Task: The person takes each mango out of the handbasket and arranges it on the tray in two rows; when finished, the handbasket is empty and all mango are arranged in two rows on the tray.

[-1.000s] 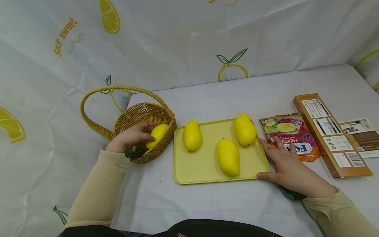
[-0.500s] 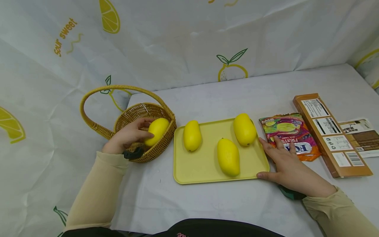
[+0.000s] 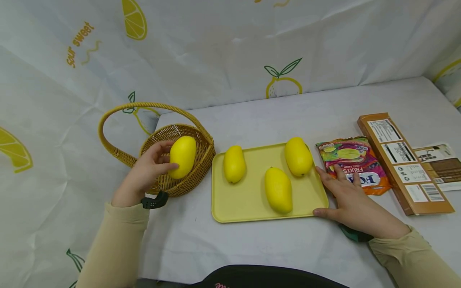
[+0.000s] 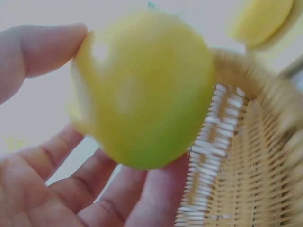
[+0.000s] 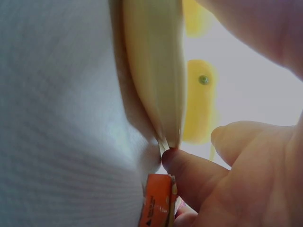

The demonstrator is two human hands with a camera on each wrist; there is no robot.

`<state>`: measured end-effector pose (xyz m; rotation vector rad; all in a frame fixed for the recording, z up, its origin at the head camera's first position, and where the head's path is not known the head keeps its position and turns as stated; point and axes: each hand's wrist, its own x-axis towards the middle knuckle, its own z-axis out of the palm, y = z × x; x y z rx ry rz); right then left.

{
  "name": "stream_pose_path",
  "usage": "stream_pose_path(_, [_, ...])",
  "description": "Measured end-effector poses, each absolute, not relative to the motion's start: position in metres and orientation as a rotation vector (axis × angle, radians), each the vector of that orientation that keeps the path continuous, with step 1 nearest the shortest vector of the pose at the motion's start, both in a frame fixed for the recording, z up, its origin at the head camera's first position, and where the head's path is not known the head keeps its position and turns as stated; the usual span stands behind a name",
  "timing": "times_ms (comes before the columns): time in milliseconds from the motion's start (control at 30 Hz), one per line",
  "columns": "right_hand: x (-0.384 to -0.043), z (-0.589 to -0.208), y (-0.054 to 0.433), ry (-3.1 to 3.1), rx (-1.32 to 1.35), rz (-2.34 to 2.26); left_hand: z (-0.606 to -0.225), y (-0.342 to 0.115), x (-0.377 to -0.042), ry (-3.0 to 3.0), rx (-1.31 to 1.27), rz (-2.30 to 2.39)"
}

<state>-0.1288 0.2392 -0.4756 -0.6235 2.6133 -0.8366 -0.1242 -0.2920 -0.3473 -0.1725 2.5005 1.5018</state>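
Note:
My left hand (image 3: 144,172) grips a yellow mango (image 3: 183,157) between thumb and fingers, raised over the wicker basket (image 3: 204,160). In the left wrist view that mango (image 4: 147,90) shows a greenish patch, and the basket's woven wall (image 4: 251,161) lies beside it. My right hand (image 3: 349,204) lies at the right edge of a yellow tray (image 3: 237,204), fingers spread, thumb at the near corner. Some of its fingers reach over a candy packet (image 3: 345,154). On the tray lie three mangoes: one at left (image 3: 234,165), one in front (image 3: 278,192), one at back right (image 3: 298,157).
A long brown box (image 3: 403,164) with white labels lies right of the candy packet. Past it, a chocolate-pictured packet (image 3: 444,164) is partly covered. The basket's tall arched handle (image 3: 151,106) stands up over its opening. A lemon-print cloth (image 3: 223,52) hangs behind the white table.
My left hand has lifted the mango up from inside the basket, moving it slightly left and turning it more upright. My right hand and the tray keep their places.

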Motion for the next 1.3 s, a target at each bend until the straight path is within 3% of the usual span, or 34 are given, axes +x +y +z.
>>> stream_pose_path(267, [-0.128, -0.476, 0.239, 2.618, -0.618, -0.832, -0.352, -0.257, -0.079, 2.59, -0.207, 1.777])
stream_pose_path(567, [-0.127, -0.475, 0.238, 2.615, -0.622, -0.83, -0.39, -0.209, -0.036, 2.615, -0.27, 2.089])
stream_pose_path(933, [-0.128, -0.474, 0.239, 2.615, -0.612, -0.829, -0.449, -0.187, -0.028, 2.618, -0.373, 1.971])
stream_pose_path(1300, [-0.128, -0.473, 0.239, 2.608, -0.616, -0.815, -0.471, -0.182, -0.036, 2.725, -0.38, 1.751])
